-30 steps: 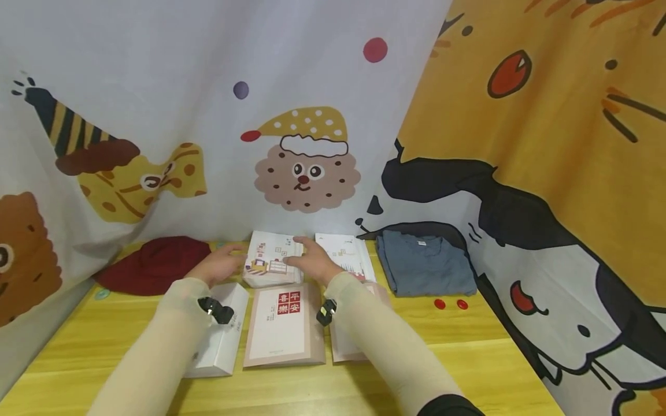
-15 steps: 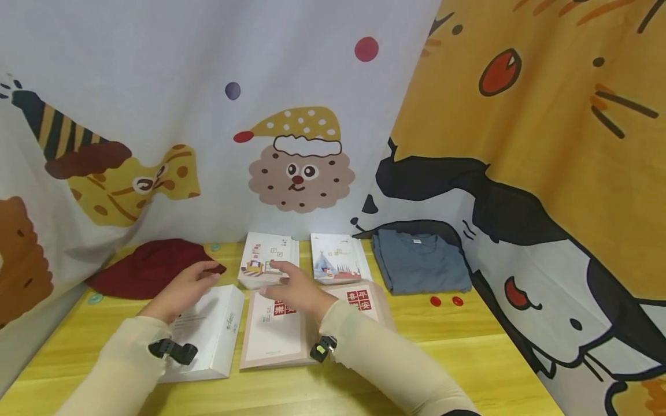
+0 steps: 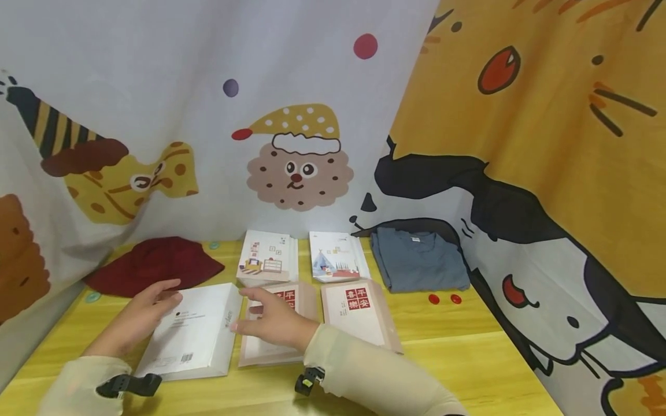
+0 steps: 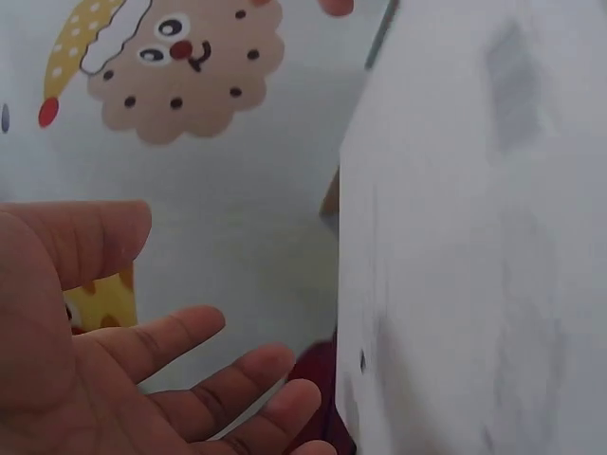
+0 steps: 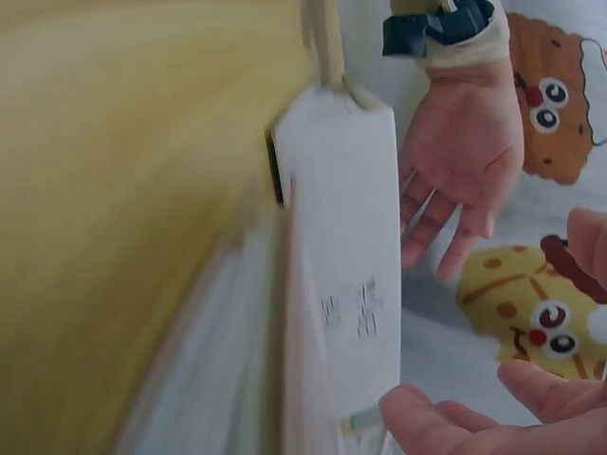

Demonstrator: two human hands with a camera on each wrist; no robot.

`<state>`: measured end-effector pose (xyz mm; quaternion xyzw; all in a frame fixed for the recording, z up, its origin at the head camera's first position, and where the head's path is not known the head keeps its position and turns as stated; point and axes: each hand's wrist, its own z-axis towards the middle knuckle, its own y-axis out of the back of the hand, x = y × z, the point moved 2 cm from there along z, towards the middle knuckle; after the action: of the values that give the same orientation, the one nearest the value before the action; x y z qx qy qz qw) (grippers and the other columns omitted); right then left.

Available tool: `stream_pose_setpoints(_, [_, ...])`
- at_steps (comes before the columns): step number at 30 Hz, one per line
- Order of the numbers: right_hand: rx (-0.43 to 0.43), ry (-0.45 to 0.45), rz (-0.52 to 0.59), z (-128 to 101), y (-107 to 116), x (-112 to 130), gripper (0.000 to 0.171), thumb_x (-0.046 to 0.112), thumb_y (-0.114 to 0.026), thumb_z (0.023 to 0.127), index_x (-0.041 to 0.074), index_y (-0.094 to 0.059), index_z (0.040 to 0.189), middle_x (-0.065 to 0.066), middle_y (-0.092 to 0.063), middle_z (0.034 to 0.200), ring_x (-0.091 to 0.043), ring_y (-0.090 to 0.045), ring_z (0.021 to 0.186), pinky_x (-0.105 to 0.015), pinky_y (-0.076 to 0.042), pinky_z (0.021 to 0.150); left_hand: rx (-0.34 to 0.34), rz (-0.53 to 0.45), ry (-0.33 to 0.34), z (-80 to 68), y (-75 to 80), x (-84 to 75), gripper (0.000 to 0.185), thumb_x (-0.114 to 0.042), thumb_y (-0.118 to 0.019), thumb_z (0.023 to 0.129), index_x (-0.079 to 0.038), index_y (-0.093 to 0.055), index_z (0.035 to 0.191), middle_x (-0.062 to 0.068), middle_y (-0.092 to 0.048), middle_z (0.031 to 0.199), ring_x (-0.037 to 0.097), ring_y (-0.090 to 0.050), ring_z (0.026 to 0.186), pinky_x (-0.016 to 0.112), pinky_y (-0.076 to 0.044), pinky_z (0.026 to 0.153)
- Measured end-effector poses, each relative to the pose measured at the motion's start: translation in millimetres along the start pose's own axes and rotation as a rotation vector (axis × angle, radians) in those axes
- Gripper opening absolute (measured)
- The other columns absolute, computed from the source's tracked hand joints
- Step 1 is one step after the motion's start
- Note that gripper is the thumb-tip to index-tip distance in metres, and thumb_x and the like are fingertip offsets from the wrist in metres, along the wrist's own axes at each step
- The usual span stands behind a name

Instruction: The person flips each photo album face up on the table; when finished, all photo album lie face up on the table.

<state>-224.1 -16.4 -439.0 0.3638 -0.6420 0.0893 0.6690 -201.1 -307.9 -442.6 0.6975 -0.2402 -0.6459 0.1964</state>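
Note:
A white box (image 3: 182, 332) with a barcode and small print lies at the front left of the table. My left hand (image 3: 140, 318) is at its left edge, fingers spread and slightly bent, with nothing in it; the left wrist view shows a gap between this hand (image 4: 123, 370) and the white box wall (image 4: 455, 237). At the box's right side is my right hand (image 3: 278, 320), thumb and fingers apart. In the right wrist view a fingertip of the right hand (image 5: 503, 427) overlaps the box edge (image 5: 351, 227). Partly under that hand in the head view lies a pink-bordered booklet (image 3: 265, 349).
A second pink-bordered booklet (image 3: 359, 318) lies to the right. Behind stand two white illustrated stacks, the left stack (image 3: 267, 257) and the right stack (image 3: 338, 257). A dark red hat (image 3: 156, 263) is at the back left, a folded blue-grey shirt (image 3: 418, 260) at the back right, near red discs (image 3: 434, 299).
Both hands have come back from the left illustrated stack toward the white box. My left hand moved left and nearer; my right hand moved left and nearer, uncovering the right booklet.

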Motion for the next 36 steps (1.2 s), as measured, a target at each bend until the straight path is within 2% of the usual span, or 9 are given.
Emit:
stream_pose_setpoints(6, [0.068, -0.024, 0.086, -6.0, -18.1, 5.3, 0.072, 0.026, -0.081, 0.093, 0.021, -0.049, 0.158, -0.002, -0.046, 0.162, -0.021, -0.065, 0.129, -0.024, -0.058, 0.091, 0.035, 0.019, 0.058, -11.9, 8.6, 18.1, 0.069, -0.034, -0.048, 0.113, 0.011, -0.024, 0.159, 0.044, -0.039, 0.149, 0.055, -0.045, 0.132, 0.053, -0.051, 0.096])
stream_pose_setpoints(10, [0.098, -0.026, 0.09, -4.8, -27.0, 5.8, 0.07, 0.025, -0.081, 0.094, 0.024, -0.05, 0.157, 0.0, -0.047, 0.161, -0.017, -0.067, 0.125, -0.022, -0.057, 0.09, 0.074, 0.01, 0.088, -16.7, 12.3, 29.4, 0.065, -0.025, -0.048, 0.113, 0.011, -0.02, 0.16, 0.047, -0.034, 0.15, 0.058, -0.042, 0.134, 0.05, -0.056, 0.092])
stream_pose_setpoints(13, [0.11, -0.034, 0.092, -2.8, -33.1, 4.0, 0.069, 0.024, -0.082, 0.093, 0.027, -0.051, 0.155, 0.001, -0.051, 0.157, -0.017, -0.064, 0.128, -0.021, -0.055, 0.093, 0.111, -0.037, 0.107, -19.2, 12.8, 36.9, 0.064, -0.015, -0.048, 0.112, 0.012, -0.015, 0.161, 0.048, -0.031, 0.149, 0.052, -0.051, 0.128, 0.046, -0.059, 0.089])
stream_pose_setpoints(17, [0.121, -0.064, 0.081, -2.0, -39.7, 3.7, 0.071, 0.025, -0.083, 0.092, 0.031, -0.049, 0.155, -0.004, -0.053, 0.155, -0.018, -0.061, 0.132, -0.022, -0.054, 0.093, 0.167, -0.138, 0.114, -23.6, 11.3, 44.4, 0.064, -0.006, -0.048, 0.11, 0.014, -0.012, 0.16, 0.046, -0.042, 0.14, 0.032, -0.064, 0.107, 0.039, -0.061, 0.078])
stream_pose_setpoints(19, [0.125, -0.083, 0.073, -1.7, -41.7, 4.0, 0.072, 0.026, -0.083, 0.092, 0.034, -0.048, 0.156, -0.005, -0.052, 0.156, -0.019, -0.06, 0.133, -0.024, -0.056, 0.088, 0.202, -0.186, 0.115, -24.8, 10.9, 47.1, 0.065, -0.006, -0.048, 0.11, 0.014, -0.011, 0.159, 0.043, -0.048, 0.134, 0.027, -0.066, 0.1, 0.04, -0.062, 0.076])
stream_pose_setpoints(23, [0.121, -0.108, 0.096, -0.9, -44.3, 3.3, 0.073, 0.026, -0.083, 0.092, 0.036, -0.048, 0.155, -0.009, -0.048, 0.159, -0.024, -0.059, 0.135, -0.028, -0.06, 0.081, 0.248, -0.245, 0.143, -24.2, 10.2, 50.3, 0.066, -0.008, -0.047, 0.11, 0.01, -0.009, 0.161, 0.036, -0.055, 0.13, 0.029, -0.068, 0.096, 0.044, -0.062, 0.076])
stream_pose_setpoints(26, [0.107, -0.1, 0.077, -0.4, -44.9, 1.6, 0.074, 0.027, -0.084, 0.091, 0.037, -0.049, 0.154, -0.007, -0.049, 0.159, -0.022, -0.059, 0.134, -0.027, -0.058, 0.087, 0.253, -0.255, 0.182, -22.3, 9.2, 50.8, 0.065, -0.01, -0.044, 0.111, 0.007, -0.007, 0.163, 0.037, -0.054, 0.134, 0.03, -0.069, 0.097, 0.045, -0.062, 0.076])
stream_pose_setpoints(30, [0.091, -0.072, 0.029, -0.7, -45.8, -0.3, 0.075, 0.028, -0.086, 0.089, 0.036, -0.049, 0.155, -0.001, -0.053, 0.155, -0.01, -0.057, 0.129, -0.024, -0.05, 0.1, 0.247, -0.277, 0.21, -20.4, 6.1, 49.0, 0.066, -0.01, -0.042, 0.111, 0.005, -0.004, 0.163, 0.041, -0.05, 0.138, 0.032, -0.071, 0.099, 0.047, -0.061, 0.076])
stream_pose_setpoints(36, [0.083, -0.045, -0.025, -2.2, -46.9, 1.2, 0.078, 0.03, -0.087, 0.088, 0.036, -0.048, 0.155, 0.002, -0.054, 0.155, -0.007, -0.049, 0.137, -0.027, -0.042, 0.112, 0.222, -0.263, 0.229, -19.7, 2.3, 45.2, 0.064, -0.007, -0.041, 0.109, 0.004, -0.008, 0.163, 0.03, -0.06, 0.128, 0.03, -0.07, 0.096, 0.046, -0.06, 0.075])
